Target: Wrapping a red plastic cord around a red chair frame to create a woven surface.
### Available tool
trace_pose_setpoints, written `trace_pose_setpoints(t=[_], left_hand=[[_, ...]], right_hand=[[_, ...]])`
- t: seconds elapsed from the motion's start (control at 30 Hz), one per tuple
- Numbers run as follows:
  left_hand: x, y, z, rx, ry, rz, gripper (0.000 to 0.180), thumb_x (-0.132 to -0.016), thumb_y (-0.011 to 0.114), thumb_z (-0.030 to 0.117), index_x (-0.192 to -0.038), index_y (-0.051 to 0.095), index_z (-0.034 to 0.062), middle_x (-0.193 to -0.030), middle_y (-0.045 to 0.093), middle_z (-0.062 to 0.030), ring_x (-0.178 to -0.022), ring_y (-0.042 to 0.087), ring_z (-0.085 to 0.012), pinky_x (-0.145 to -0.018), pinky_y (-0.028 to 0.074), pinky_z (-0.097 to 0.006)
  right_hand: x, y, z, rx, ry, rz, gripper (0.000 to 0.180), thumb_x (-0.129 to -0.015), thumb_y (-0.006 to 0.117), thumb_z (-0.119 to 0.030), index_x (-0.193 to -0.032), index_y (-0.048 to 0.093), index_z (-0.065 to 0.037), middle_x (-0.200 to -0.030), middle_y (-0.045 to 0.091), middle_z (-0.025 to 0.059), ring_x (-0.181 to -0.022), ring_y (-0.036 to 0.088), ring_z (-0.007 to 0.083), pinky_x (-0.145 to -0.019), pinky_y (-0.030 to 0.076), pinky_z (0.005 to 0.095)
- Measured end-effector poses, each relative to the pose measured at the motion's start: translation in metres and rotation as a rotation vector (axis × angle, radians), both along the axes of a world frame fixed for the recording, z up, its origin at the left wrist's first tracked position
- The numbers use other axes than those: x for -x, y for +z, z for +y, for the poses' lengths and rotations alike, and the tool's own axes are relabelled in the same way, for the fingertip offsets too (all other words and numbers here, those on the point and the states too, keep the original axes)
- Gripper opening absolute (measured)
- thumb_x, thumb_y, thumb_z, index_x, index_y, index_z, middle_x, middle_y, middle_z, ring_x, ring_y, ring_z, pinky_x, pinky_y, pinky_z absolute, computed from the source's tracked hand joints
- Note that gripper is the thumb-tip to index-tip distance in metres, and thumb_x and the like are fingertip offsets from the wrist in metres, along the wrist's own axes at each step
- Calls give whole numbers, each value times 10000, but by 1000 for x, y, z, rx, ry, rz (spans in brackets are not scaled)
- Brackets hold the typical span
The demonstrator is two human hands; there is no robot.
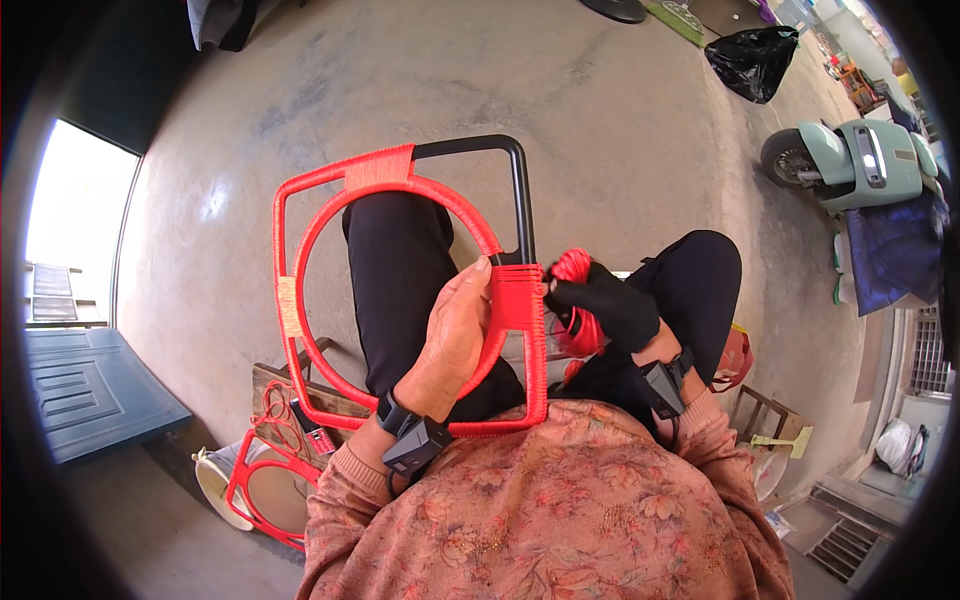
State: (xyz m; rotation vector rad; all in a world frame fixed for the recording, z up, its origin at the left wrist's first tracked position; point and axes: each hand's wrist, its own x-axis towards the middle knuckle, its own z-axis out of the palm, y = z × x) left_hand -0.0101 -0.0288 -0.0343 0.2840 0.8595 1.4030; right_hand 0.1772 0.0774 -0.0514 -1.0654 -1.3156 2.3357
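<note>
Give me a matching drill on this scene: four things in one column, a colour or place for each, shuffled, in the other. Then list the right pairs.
Things:
1. bare corner of the frame
2. left hand
3. right hand
4. scooter

Descriptions:
A. pale green, parked at far right
B. in a black glove, holding red cord
C. black, not yet wrapped
D. bare, gripping the red-wrapped ring

Pairs: 1-C, 2-D, 3-B, 4-A
</note>
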Motion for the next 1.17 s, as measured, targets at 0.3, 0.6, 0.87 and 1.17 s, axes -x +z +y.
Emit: trace_pose_setpoints(t=[0.3,0.6,0.87,1.17], left_hand=[[-2,18,2,72,-86,-39,490,-1032,286,304,-1138,532,-106,-1068,635,-227,-941,658,-289,-874,516,-373],[-6,7,0,26,-64,-39,461,-1028,324,314,-1066,558,-82,-1003,656,-208,-900,671,-290,-823,535,-378],[-11,-2,-7,76,153,33,182,-975,524,216,-973,588,45,-834,631,-14,-690,602,-78,-647,501,-228],[-13,-18,-20,62,143,136,139,-929,613,199,-873,613,71,-738,584,53,-580,500,-15,-518,414,-171]], right_hand=[[17,42,-10,329,-569,507,154,-940,535,-212,-900,524,-64,-1029,604,137,-884,586,229,-719,507,332],[12,0,7,13,-243,289,195,-903,546,-230,-847,587,-48,-736,574,27,-693,558,113,-611,432,260],[31,28,-4,-250,-74,-272,229,-808,711,-260,-759,636,-49,-614,571,12,-525,530,86,-477,420,258],[24,40,-20,-205,-82,-295,209,-838,681,-233,-805,642,-30,-633,559,-6,-578,512,45,-521,407,230]])
